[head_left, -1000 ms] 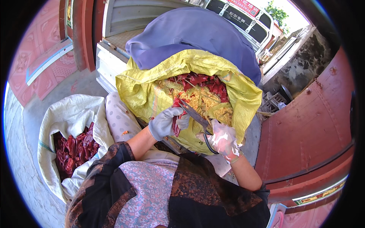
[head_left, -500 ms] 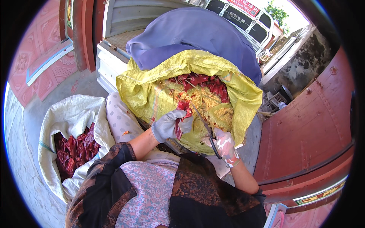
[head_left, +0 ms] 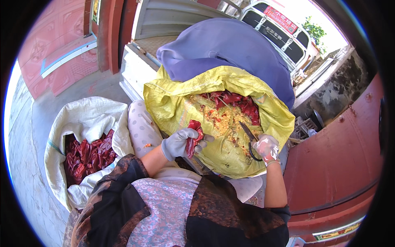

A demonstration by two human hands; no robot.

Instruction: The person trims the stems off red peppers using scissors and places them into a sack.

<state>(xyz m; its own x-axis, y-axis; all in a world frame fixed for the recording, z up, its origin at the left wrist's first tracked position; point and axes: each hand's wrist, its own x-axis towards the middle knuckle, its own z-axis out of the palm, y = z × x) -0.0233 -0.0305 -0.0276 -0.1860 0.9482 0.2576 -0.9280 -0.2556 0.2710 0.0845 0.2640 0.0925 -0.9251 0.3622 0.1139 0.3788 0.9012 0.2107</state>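
Observation:
A dried red chili pepper is gripped in my gloved left hand, some of whose fingers stick out to the right. My right hand, in a stained light glove, holds dark-handled scissors by the loops, their blades pointing up and left. Both hands are over the near part of an open yellow woven sack. Inside it lie yellow chili seeds and, toward the back, more red chili pieces. The scissors are apart from the pepper.
To my left stands a white woven sack with red chilies in it. A purple-blue cloth bundle rises behind the yellow sack, beside a white truck bed. A red metal door stands at right.
My right hand has carried the scissors to the right, away from the pepper. My left hand has drawn the pepper back from the sack's middle. The view has shifted a little.

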